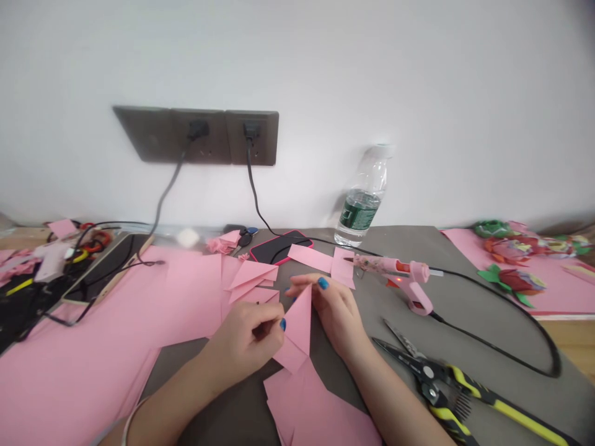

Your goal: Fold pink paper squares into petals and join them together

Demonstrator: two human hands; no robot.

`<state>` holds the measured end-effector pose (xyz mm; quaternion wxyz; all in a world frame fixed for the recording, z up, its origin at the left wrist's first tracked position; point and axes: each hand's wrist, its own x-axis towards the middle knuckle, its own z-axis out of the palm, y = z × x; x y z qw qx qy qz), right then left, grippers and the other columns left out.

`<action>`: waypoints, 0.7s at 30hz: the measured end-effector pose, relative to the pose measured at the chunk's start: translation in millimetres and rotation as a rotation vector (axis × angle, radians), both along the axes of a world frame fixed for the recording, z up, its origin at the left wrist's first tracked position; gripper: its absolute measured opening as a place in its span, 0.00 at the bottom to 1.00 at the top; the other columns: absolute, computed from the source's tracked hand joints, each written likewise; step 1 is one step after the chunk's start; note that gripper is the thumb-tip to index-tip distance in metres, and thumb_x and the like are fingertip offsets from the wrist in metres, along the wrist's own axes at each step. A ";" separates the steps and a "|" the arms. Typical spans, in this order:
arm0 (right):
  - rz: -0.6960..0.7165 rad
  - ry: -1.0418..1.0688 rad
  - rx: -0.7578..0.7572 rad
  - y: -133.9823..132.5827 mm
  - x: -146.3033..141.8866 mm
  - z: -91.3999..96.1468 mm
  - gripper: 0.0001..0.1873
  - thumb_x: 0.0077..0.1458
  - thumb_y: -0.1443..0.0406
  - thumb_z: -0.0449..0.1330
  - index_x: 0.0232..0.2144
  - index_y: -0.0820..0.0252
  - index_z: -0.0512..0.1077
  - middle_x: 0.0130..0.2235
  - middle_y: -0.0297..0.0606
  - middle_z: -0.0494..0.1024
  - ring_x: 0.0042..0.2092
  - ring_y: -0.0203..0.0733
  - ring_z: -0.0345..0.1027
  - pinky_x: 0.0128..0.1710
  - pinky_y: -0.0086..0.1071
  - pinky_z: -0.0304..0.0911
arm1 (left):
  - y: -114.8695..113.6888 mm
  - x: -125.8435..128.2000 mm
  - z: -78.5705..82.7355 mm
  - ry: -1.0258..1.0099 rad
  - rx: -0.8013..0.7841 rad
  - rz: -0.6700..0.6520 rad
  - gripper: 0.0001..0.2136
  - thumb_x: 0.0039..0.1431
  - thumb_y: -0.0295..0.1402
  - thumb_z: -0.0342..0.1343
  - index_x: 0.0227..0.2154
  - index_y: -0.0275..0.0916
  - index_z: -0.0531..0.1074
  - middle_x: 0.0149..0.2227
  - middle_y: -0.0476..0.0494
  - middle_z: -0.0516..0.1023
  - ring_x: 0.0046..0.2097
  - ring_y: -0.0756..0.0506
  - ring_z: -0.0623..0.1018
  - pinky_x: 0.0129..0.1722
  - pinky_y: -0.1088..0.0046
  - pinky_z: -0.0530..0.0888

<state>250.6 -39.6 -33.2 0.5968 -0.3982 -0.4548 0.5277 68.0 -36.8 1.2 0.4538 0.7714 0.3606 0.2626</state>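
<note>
Both my hands hold a folded pink paper piece (297,328) above the grey table mat (372,310). My left hand (248,341) pinches its left edge with closed fingers. My right hand (332,310) grips the top point and right side, blue-painted nails showing. More folded pink triangles (253,275) lie just behind my hands. Loose pink paper squares (320,409) lie under my wrists.
A pink glue gun (400,275) with a black cord stands to the right, yellow-handled scissors (465,390) nearer me. A water bottle (365,198), phone (279,248), wall sockets (199,136), large pink sheets (93,347) at left, paper flowers (515,266) at far right.
</note>
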 end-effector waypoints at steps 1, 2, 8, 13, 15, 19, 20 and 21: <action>0.030 -0.040 0.003 -1.2 -0.6 2.1 0.19 0.61 0.52 0.59 0.36 0.59 0.83 0.30 0.42 0.83 0.32 0.46 0.75 0.37 0.37 0.69 | 0.6 -0.1 -0.1 -0.002 -0.001 0.009 0.13 0.54 0.22 0.44 0.21 0.41 0.48 0.21 0.56 0.49 0.24 0.52 0.53 0.23 0.74 0.51; 0.050 -0.072 0.009 -2.3 -1.3 4.2 0.17 0.60 0.53 0.61 0.35 0.58 0.83 0.30 0.42 0.84 0.32 0.46 0.76 0.37 0.37 0.70 | 1.2 -0.2 -0.2 -0.001 -0.004 0.012 0.13 0.55 0.22 0.44 0.21 0.41 0.48 0.21 0.56 0.48 0.24 0.52 0.53 0.23 0.74 0.51; 0.041 -0.104 0.033 -3.7 -3.4 4.5 0.14 0.60 0.57 0.61 0.32 0.56 0.83 0.30 0.40 0.83 0.32 0.45 0.76 0.39 0.38 0.70 | 2.4 -0.9 1.0 0.004 0.009 -0.035 0.13 0.52 0.21 0.44 0.21 0.41 0.46 0.22 0.55 0.46 0.24 0.52 0.52 0.23 0.73 0.51; -0.172 0.047 -0.029 5.9 3.0 -6.3 0.13 0.58 0.58 0.60 0.27 0.57 0.81 0.24 0.37 0.78 0.28 0.41 0.69 0.30 0.32 0.64 | 0.7 -2.3 2.4 0.007 -0.028 -0.101 0.13 0.50 0.21 0.44 0.20 0.41 0.47 0.21 0.56 0.47 0.24 0.52 0.51 0.23 0.73 0.49; -0.202 0.101 -0.057 8.6 5.7 -7.8 0.13 0.57 0.58 0.60 0.26 0.57 0.79 0.23 0.36 0.77 0.27 0.40 0.67 0.29 0.31 0.61 | 0.7 -2.7 1.9 -0.004 -0.044 -0.104 0.13 0.51 0.21 0.45 0.21 0.41 0.47 0.21 0.56 0.47 0.24 0.52 0.51 0.23 0.73 0.49; -0.065 -0.016 -0.017 4.5 4.6 -4.2 0.22 0.62 0.53 0.56 0.22 0.59 0.74 0.23 0.36 0.72 0.27 0.40 0.63 0.29 0.32 0.59 | 3.6 -2.4 0.6 -0.043 -0.060 -0.008 0.13 0.56 0.22 0.44 0.21 0.41 0.47 0.22 0.55 0.48 0.25 0.52 0.52 0.23 0.73 0.50; -0.029 -0.068 0.008 2.3 3.2 -2.1 0.24 0.62 0.51 0.56 0.20 0.59 0.72 0.22 0.35 0.69 0.26 0.39 0.61 0.28 0.32 0.57 | 4.4 -2.0 0.4 -0.050 -0.061 0.013 0.14 0.57 0.23 0.45 0.21 0.41 0.48 0.22 0.55 0.48 0.25 0.52 0.52 0.23 0.72 0.50; -0.005 -0.118 0.023 0.2 1.7 0.3 0.25 0.62 0.50 0.57 0.19 0.59 0.69 0.22 0.33 0.66 0.26 0.38 0.58 0.27 0.32 0.55 | 5.0 -1.6 0.2 -0.056 -0.063 0.024 0.14 0.58 0.24 0.45 0.21 0.41 0.48 0.22 0.55 0.48 0.25 0.52 0.52 0.23 0.72 0.50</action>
